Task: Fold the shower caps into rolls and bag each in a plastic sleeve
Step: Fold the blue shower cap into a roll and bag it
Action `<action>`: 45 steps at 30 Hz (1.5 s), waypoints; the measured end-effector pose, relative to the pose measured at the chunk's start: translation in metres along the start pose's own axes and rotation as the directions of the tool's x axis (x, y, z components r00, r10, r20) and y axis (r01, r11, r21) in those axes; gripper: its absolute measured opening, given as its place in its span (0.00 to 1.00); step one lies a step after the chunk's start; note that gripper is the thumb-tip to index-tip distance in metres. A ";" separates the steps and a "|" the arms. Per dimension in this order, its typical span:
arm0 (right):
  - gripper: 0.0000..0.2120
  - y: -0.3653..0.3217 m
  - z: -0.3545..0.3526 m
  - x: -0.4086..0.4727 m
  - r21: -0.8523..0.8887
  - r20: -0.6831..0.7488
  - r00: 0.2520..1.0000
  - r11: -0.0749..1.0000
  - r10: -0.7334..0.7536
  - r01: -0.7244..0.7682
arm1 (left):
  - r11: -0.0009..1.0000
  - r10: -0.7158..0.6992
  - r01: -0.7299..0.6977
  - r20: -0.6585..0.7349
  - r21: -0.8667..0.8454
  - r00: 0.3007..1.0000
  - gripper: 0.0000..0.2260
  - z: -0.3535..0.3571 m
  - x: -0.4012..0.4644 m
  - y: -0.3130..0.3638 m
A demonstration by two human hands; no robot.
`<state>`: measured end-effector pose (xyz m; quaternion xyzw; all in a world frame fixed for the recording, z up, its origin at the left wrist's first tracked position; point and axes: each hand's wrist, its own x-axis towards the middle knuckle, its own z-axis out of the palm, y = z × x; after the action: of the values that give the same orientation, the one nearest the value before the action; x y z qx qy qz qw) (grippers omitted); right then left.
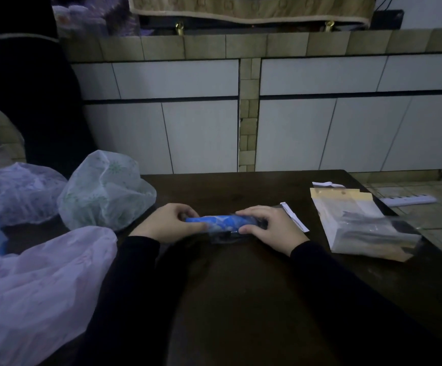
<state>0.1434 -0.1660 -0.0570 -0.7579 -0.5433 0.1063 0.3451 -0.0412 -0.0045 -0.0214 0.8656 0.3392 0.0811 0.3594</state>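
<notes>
From the head view, you have a blue rolled shower cap (218,223) lying crosswise near the middle of the dark tabletop (241,286), partway into a clear plastic sleeve (230,235) whose open mouth faces your left. Your left hand (171,223) curls round the bare left end of the roll, thumb in front and fingers over the top. Your right hand (264,225) is curled over the sleeved right end, thumb at the near side, pinning sleeve and roll together.

This looks like the bagging step, with the roll already made and about half of it inside. Next, you will probably need to push from the left while the right hand keeps the sleeve from sliding, and keep the roll tight so it does not spring open at the mouth.

Toward the right edge lies a stack of empty sleeves (367,228) with paper header cards, and a white paper strip (295,216) sits just beside your right hand. At the left edge, unfolded caps wait: a green-patterned cap (103,191), a pale purple cap (37,281) and another lilac cap (16,191).
</notes>
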 end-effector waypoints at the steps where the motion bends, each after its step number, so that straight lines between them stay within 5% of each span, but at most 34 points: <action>1: 0.19 0.001 0.000 0.000 0.013 -0.008 1.000 1.000 0.012 -0.012 | 0.999 -0.033 0.033 0.018 -0.011 0.999 0.10 -0.001 0.000 -0.005; 5: 0.19 0.000 0.000 0.000 0.018 -0.020 1.000 1.000 0.022 -0.021 | 0.997 -0.046 0.042 -0.068 -0.063 0.997 0.10 0.008 0.007 -0.006; 9: 0.19 -0.002 0.002 0.000 -0.012 -0.034 0.999 1.000 0.007 -0.007 | 0.999 0.011 -0.011 -0.009 -0.052 1.000 0.09 0.026 0.009 0.009; 13: 0.19 -0.003 0.001 0.000 -0.059 -0.076 0.997 0.998 0.012 -0.016 | 0.929 -0.080 0.029 -0.124 -0.368 0.989 0.13 0.027 0.013 0.002; 19: 0.19 -0.008 0.004 -0.002 -0.482 -0.083 0.995 0.876 -0.048 0.002 | 0.924 -0.146 0.079 -0.154 -0.374 0.977 0.05 0.027 0.010 -0.002; 32: 0.19 -0.006 0.003 -0.007 -0.295 -0.097 0.995 0.955 0.011 -0.039 | 0.942 -0.133 0.078 -0.151 -0.328 0.979 0.03 0.049 0.005 0.023; 42: 0.19 -0.005 0.007 -0.006 -0.327 -0.093 0.995 0.943 0.032 -0.061 | 0.917 -0.115 0.084 -0.058 -0.390 0.992 0.06 0.052 0.000 0.035; 45: 0.19 -0.004 0.008 -0.005 -0.344 -0.115 0.992 0.935 0.045 -0.082 | 0.967 -0.091 0.043 -0.181 -0.250 0.979 0.13 0.043 0.001 0.022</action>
<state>0.1339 -0.1668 -0.0609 -0.8288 -0.5096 -0.0207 0.2301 -0.0131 -0.0392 -0.0379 0.7907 0.3887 0.1929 0.4319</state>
